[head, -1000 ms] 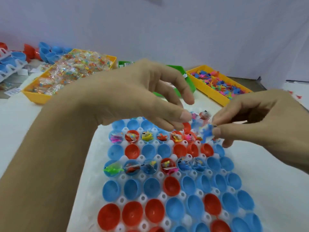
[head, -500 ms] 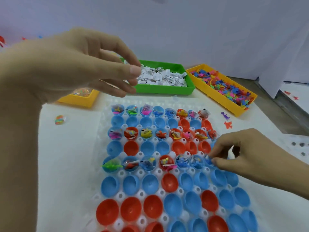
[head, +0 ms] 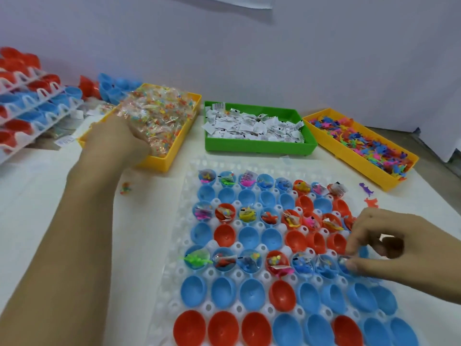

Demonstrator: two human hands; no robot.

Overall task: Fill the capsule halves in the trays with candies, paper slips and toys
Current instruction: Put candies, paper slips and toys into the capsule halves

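Observation:
A white tray (head: 179,221) on the table holds rows of blue and red capsule halves (head: 254,293); three rows are filled with candies, slips and toys, and the rows between and nearest me are empty. My right hand (head: 399,250) hovers over the right end of the third filled row, thumb and forefinger pinching a small toy at a blue half (head: 345,267). My left hand (head: 117,141) reaches into the yellow candy tray (head: 172,156), its fingertips buried among the wrapped candies (head: 162,113).
A green tray (head: 259,146) of paper slips and a yellow tray (head: 331,143) of small toys stand behind the capsule tray. Stacked trays of capsule halves (head: 32,108) sit at far left. A loose candy (head: 125,188) and two loose toys (head: 369,196) lie on the table.
My left hand has swung from above the capsules left and back into the candy tray. My right hand dropped from the upper rows to the right end of the third filled row.

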